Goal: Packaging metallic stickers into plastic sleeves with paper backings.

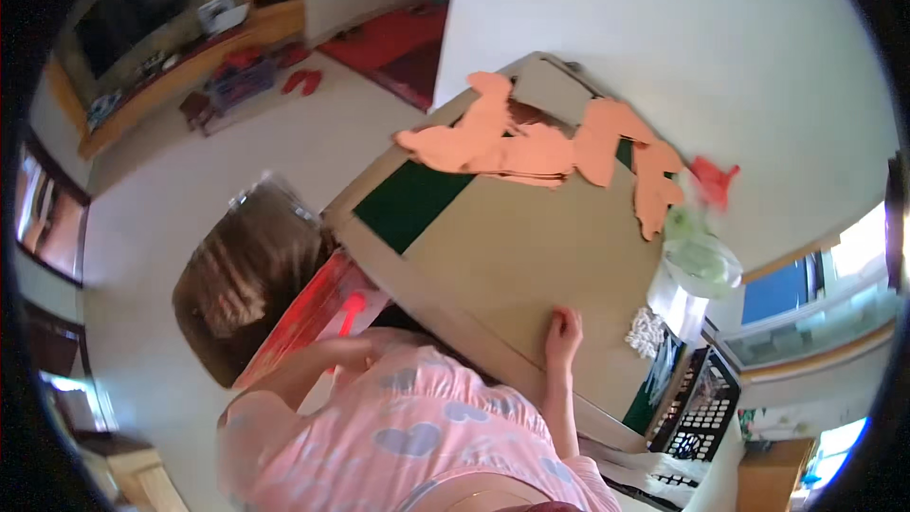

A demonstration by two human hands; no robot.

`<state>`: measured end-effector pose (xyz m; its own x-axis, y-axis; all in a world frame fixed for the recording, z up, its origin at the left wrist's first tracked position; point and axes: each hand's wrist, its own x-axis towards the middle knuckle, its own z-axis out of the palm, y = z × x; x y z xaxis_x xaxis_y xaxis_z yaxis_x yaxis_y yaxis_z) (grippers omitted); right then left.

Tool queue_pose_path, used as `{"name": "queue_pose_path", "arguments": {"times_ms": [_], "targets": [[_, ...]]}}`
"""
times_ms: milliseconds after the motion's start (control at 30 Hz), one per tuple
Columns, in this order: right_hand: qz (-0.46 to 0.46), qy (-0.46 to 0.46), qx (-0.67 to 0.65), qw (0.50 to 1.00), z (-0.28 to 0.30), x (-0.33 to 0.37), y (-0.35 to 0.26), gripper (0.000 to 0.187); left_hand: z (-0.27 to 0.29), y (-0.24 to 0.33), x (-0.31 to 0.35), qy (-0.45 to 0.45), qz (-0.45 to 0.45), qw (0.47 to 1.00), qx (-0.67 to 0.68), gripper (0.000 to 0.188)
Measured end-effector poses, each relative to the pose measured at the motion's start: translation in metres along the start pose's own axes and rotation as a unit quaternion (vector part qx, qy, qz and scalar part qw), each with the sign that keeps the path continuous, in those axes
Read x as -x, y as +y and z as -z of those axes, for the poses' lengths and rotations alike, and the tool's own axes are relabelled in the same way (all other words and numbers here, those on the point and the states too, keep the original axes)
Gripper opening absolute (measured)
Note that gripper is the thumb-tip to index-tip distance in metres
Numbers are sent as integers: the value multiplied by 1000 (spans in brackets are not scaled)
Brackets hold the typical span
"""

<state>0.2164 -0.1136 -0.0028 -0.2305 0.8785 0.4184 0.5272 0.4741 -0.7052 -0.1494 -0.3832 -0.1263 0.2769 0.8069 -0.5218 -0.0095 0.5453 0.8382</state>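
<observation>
My left hand (353,354) is low at the left, in front of my body, with its fingers partly hidden. A thin bright red thing with a rounded end (353,303) shows above and below this hand and seems gripped in it; its kind is unclear. My right hand (564,325) rests near the front of the table (512,256), its fingers curled inward, and what is inside them, if anything, cannot be seen. Flat orange cut-out pieces (536,152) lie in overlapping stacks along the far side, with more orange pieces (654,185) to the right.
White small pieces (646,333) lie in a heap at the right, beside a clear plastic bag (703,265) with pale green things. A black plastic crate (701,403) stands past the right edge. To my left are a brown chair (251,270) and a red surface (308,313).
</observation>
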Motion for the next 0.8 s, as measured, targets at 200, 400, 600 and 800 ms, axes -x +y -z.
{"name": "queue_pose_path", "arguments": {"times_ms": [200,400,600,800], "targets": [[-52,-39,-63,996,1,-36,2,13,17,72,2,-128,82,910,-386,16],[-47,-99,-28,994,-33,-97,32,14,64,106,-9,-143,129,832,-520,22],[47,-105,35,993,-58,-192,25,28,55,239,-38,75,48,833,-546,20],[273,-149,206,928,-98,-241,56,35,42,357,-236,354,-347,708,-504,16]]}}
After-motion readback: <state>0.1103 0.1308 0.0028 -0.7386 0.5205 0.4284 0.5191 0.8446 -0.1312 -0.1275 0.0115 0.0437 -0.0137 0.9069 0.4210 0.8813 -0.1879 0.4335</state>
